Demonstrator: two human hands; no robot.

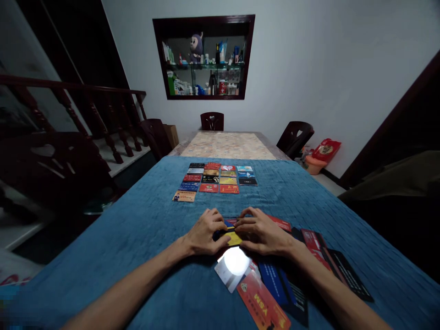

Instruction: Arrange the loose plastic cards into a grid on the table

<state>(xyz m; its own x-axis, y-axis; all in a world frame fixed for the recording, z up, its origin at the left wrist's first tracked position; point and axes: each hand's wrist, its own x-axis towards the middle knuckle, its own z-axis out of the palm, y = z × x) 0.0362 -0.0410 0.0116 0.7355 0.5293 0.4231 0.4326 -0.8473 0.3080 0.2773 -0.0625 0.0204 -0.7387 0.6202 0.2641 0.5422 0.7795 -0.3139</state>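
card: yellow-and-blue card (233, 237), flat on the blue cloth (144, 229), betw. both hands
left hand (205, 231): fingers curled, pinching card's left end
right hand (261, 233): fingertips pressing card's right end
handling: prob. light, stiff, slick plastic; lift by an edge
nearby: loose cards (275, 284) just below; card grid (215, 179) farther up

The table (144, 220) is covered by a blue quilted cloth (309, 192); at the far end a bare patterned tabletop (227, 145) is exposed. On the cloth, toward the far side, cards are laid in a grid (215, 179) of four columns. At the near edge, loose cards (275, 279) lie overlapping, among them a white card (232, 268) and an orange card (263, 305).
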